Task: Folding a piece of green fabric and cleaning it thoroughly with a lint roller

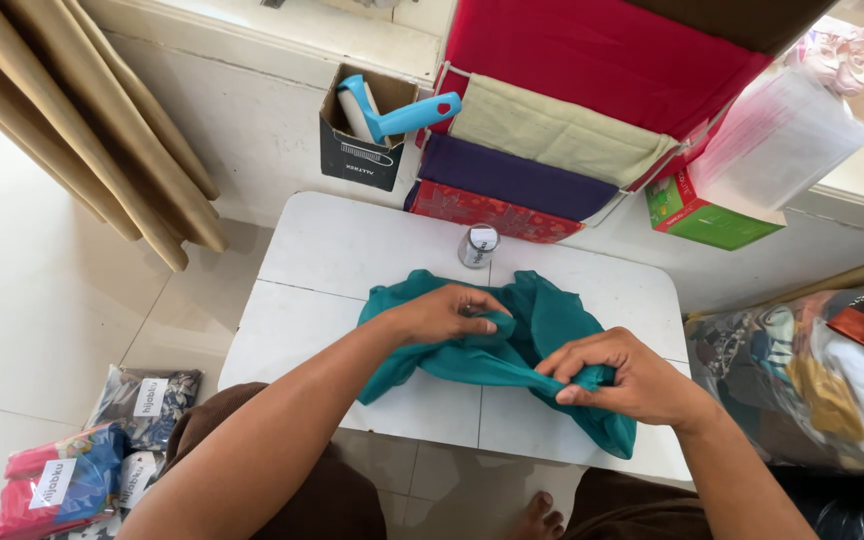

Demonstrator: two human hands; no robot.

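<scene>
Fingers (580, 372) of right hand (624, 380) pinch near-right edge of crumpled teal fabric cloth (522, 345) on white tiled worktop (332, 250); left hand (442, 312) grips its middle, cloth's long axis running left-right between them.

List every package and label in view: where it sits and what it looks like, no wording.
Dark open cardboard box: floor by the wall, behind the table, holding a blue lint roller.
Green and red carton: right of the table, rectangular.
Bagged fabric packets: floor at lower left, clear wrap, white rectangular labels.
Clear sack of clothes: far right.
Small jar: table's back edge, white label.
</scene>
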